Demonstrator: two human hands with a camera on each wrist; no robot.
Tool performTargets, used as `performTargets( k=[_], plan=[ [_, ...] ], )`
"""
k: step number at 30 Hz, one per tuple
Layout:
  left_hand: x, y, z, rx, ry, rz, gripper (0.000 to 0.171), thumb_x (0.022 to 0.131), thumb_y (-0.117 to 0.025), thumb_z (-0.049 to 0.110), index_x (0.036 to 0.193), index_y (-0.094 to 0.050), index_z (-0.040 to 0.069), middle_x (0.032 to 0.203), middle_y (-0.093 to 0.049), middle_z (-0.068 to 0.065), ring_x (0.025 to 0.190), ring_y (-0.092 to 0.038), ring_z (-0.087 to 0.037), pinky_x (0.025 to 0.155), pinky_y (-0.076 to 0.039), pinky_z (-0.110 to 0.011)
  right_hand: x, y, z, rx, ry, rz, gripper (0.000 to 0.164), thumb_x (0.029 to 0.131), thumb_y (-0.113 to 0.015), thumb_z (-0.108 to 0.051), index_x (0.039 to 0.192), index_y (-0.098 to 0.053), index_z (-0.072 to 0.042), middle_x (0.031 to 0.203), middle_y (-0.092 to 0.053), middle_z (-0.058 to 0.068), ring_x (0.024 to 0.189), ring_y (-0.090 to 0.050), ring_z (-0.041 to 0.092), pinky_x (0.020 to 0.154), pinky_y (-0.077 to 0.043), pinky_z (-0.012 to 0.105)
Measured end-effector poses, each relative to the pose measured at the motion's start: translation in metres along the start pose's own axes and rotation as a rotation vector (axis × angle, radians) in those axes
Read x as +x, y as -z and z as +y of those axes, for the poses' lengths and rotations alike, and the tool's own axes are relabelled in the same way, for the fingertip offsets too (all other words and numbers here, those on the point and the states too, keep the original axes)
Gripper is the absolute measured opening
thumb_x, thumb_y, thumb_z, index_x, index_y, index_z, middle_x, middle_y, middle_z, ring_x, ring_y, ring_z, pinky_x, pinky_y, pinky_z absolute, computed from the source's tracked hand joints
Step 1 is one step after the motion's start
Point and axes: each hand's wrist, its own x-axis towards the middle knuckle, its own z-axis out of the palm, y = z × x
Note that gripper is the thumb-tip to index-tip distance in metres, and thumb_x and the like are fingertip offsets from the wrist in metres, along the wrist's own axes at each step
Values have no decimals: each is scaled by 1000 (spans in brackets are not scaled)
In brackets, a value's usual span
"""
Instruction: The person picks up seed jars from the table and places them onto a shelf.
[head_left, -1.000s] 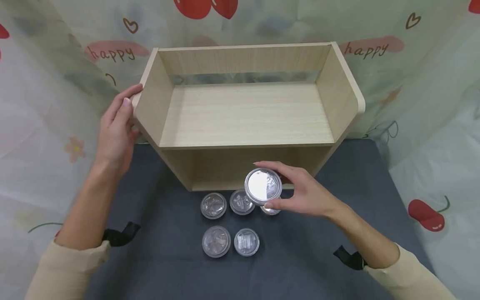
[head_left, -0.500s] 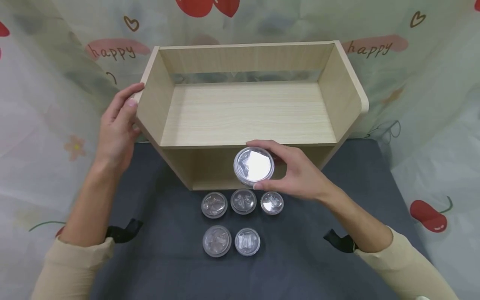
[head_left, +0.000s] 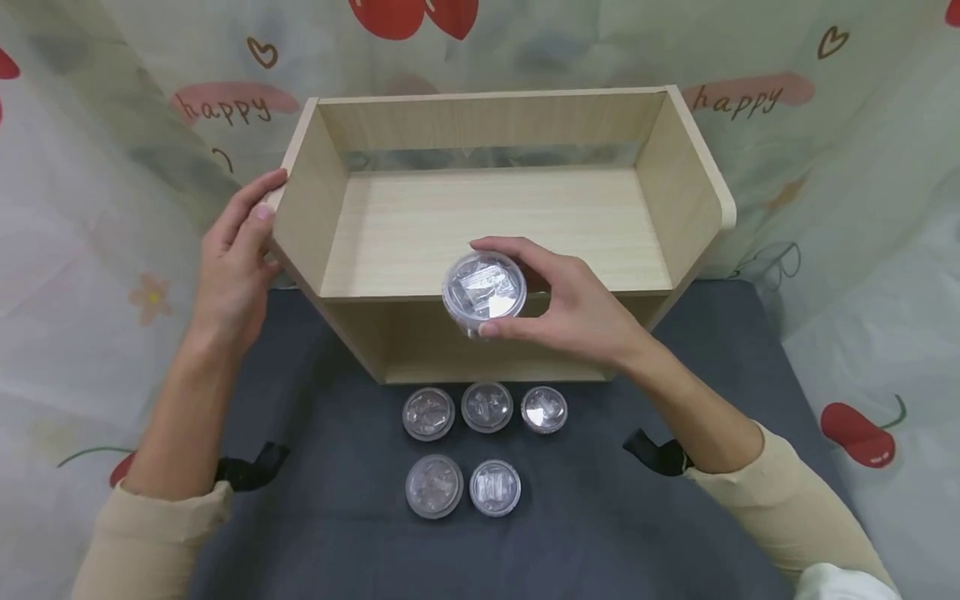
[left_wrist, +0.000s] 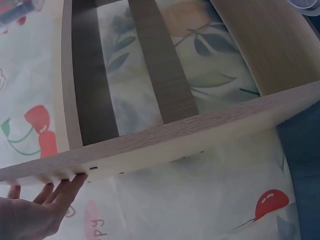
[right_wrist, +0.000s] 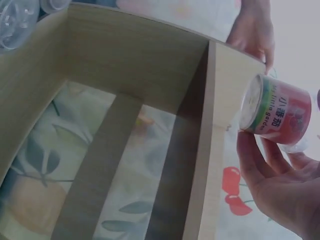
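Observation:
My right hand [head_left: 570, 308] holds a small can with a clear lid [head_left: 483, 286], thumb on its near side and fingers on the far side. In the head view the can overlaps the front edge of the middle board of a pale wooden shelf unit [head_left: 420, 221]. A red and green label with a tomato picture wraps the can [right_wrist: 286, 112] in the right wrist view. My left hand [head_left: 236, 242] touches the shelf's left side panel. Its fingers [left_wrist: 70, 190] extend against the panel's outer face in the left wrist view.
In two rows before the shelf stand several clear-lidded containers, one at the front left [head_left: 434, 487] and another at the back right [head_left: 544, 409]. A dark cloth [head_left: 600, 525] covers the table. Printed curtains [head_left: 540, 42] hang behind and at both sides.
My right hand has lifted the can up and to the left, from over the back row of containers to the middle board's front edge. The left hand has stayed at the side panel.

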Motion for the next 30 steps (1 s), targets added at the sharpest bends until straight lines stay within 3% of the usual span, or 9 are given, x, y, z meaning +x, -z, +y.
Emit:
performTargets(
  k=[11,20,30],
  plan=[
    [-1,-1,0,21,5,0,35,104,-52,23,137,-58,12,132,-50,-10,106,-54,-22,80,-46,-34,31,-9,-8,65,-29,22,70,80,-84,-25,142,-52,-23,123,-62,-10,106,-63,9,96,-49,37],
    [-4,1,-1,41,4,3,36,104,-52,24,138,-58,13,132,-51,-10,106,-54,-22,82,-44,-36,57,-23,0,190,-57,45,69,80,-84,-19,142,-54,-18,123,-61,0,101,-64,17,91,-51,39],
    [-2,-4,-2,38,-10,12,33,105,-50,23,135,-59,14,126,-51,-10,101,-54,-21,78,-46,-34,80,-33,6,255,-99,98,70,79,-84,-15,142,-53,-15,119,-61,3,101,-63,18,89,-51,37]
  ],
)
